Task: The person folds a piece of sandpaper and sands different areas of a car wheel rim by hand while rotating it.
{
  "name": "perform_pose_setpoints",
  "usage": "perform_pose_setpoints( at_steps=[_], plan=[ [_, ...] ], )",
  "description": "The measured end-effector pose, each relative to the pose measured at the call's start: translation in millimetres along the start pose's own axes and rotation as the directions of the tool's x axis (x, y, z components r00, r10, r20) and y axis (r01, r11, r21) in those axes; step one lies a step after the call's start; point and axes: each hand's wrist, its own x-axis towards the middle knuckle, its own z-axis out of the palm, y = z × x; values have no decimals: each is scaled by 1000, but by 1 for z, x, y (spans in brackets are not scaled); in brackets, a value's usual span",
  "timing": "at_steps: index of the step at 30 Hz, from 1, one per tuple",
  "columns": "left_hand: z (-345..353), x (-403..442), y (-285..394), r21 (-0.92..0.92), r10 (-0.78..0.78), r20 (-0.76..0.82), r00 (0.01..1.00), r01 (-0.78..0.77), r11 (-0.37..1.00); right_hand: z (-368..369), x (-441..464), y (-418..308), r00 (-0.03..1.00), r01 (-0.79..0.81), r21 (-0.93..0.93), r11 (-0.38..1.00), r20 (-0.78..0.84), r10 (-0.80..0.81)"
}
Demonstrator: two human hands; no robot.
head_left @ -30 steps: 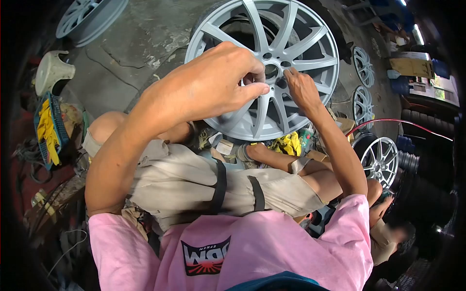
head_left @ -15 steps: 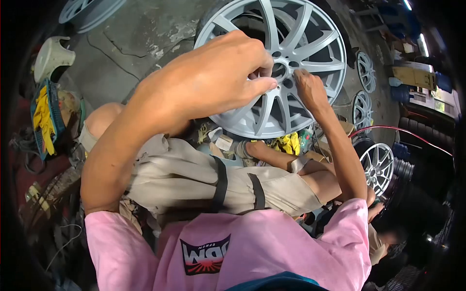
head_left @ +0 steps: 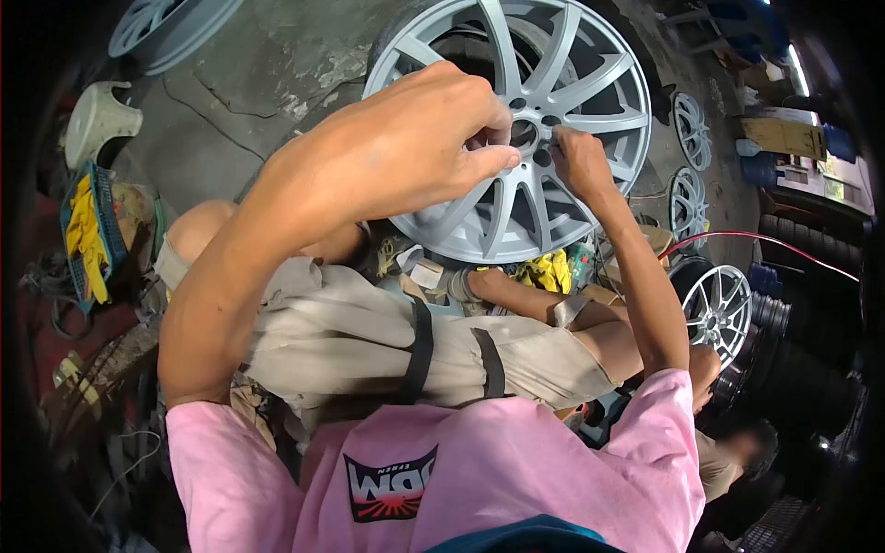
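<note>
A silver multi-spoke car wheel rim point(head_left: 573, 57) lies face up in front of me, with a round centre bore and bolt holes around it. My left hand point(head_left: 452, 124) is over the rim's left side near the hub, fingers curled and thumb close to them. Whatever it may hold is hidden. At the right edge of the hub, my right hand point(head_left: 583, 164) is closed, its fingertips pressed together by a bolt hole. Anything between those fingertips is too small or covered to make out.
Yellow cloth point(head_left: 546, 273) lies below the rim. On the left are a white plastic stool point(head_left: 103, 115) and a blue basket point(head_left: 109, 217). More rims point(head_left: 717, 318) stand at right, where a red hose point(head_left: 784, 238) crosses. Another person point(head_left: 724, 461) is at lower right.
The view has shifted slightly, so the rim appears a little further left. My right hand's fingertips have moved slightly at the hub; my left hand stays nearly the same.
</note>
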Motion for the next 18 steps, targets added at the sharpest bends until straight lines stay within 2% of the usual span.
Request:
perform_pose_setpoints(
  at_steps=[2, 3, 5, 6, 7, 9, 10, 11, 13, 14, 18],
  plan=[
    [-2, -7, 1, 37, 59, -63, 996, -57, 998, -27, -6, -12, 999, -41, 282, 959, -20, 48],
    [-1, -10, -1, 65, 114, -122, 986, -106, 992, -40, -10, -17, 999, -37, 280, 959, -10, 42],
    [-5, -8, 0, 46, 72, -95, 993, -68, 997, -62, -29, -22, 945, -296, 447, 844, 8, 327],
    [-8, -6, 1, 50, 36, -72, 997, -33, 998, -56, -39, -14, 909, -371, 509, 776, 31, 415],
    [-6, -4, -2, 56, 40, -71, 997, -36, 998, -48, -47, -15, 908, -371, 512, 775, 26, 418],
    [2, -2, -11, 62, 158, -183, 970, -149, 987, -26, -60, -20, 893, -400, 528, 749, 39, 449],
    [-1, -2, -8, 64, 157, -180, 971, -148, 987, -19, -58, -32, 908, -356, 572, 739, 24, 419],
    [-5, -1, -3, 56, 108, -119, 987, -102, 993, -16, -60, -45, 872, -426, 646, 634, 106, 478],
    [-6, 0, 1, 52, 55, -55, 997, -52, 997, 1, -52, -64, 862, -412, 677, 610, 71, 502],
    [-6, 1, 1, 46, 25, -48, 999, -23, 999, -6, -50, -75, 849, -439, 706, 556, 124, 513],
    [-7, 4, -1, 50, 17, -20, 1000, -16, 999, 24, -37, -84, 859, -389, 726, 567, 62, 509]
  ],
)
